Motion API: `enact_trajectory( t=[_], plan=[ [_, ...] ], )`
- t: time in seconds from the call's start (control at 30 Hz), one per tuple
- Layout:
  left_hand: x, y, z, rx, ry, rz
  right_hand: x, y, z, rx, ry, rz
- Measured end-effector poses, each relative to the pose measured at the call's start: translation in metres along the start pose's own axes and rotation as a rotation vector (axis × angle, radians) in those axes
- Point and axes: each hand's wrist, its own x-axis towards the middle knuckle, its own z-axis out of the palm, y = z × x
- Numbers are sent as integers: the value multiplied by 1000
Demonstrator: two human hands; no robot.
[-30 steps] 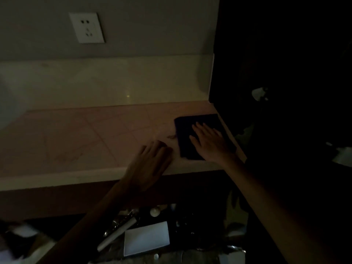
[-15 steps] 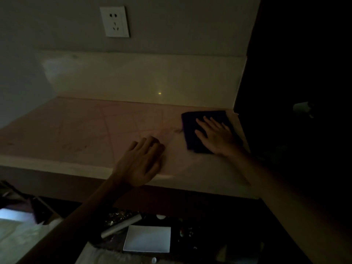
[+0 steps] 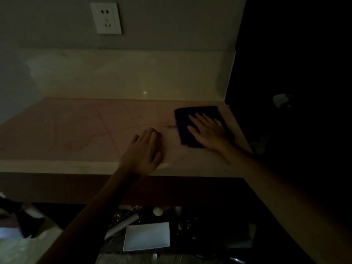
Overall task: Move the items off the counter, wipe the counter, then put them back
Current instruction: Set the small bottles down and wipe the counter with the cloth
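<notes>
On the pale pinkish stone counter [image 3: 76,130], near its right end, lies a dark folded square cloth [image 3: 187,121]. From the head view, the right hand [image 3: 208,133] lies flat on that cloth, fingers spread wide, pressing and gripping nothing. Just to the cloth's left, the left hand [image 3: 144,153] rests palm down at the counter's front edge, fingers loosely together, empty. Below the counter, a white rectangular card [image 3: 146,236] sits among dim clutter. A white wall socket [image 3: 106,18] hangs above.

1. cloth [image 3: 192,121] sits on the counter [image 3: 76,130], far right end, right hand [image 3: 209,132] flat on top.
2. left hand [image 3: 144,151] rests left of it, near the front edge.
3. socket [image 3: 106,18] on the wall behind.
4. Below: maybe a box [image 3: 146,236], too dim to tell.
</notes>
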Motion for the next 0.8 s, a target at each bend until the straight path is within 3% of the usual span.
enact_trajectory(
  t=[0.17,0.27,0.5,0.67,0.8],
  plan=[
    [-18,-11,-10,-109,57,-62,-118,-24,-4,1,14,-60],
    [-32,-38,-16,-76,66,-67,-131,-27,-6,13,8,-48],
    [-35,-74,-20,15,8,-80,-15,28,-11,-16,-13,168],
    [-31,-82,-12,39,4,-29,88,43,-7,-21,5,200],
    [-31,-88,-11,45,-2,3,109,38,-5,-47,11,190]
  ],
)
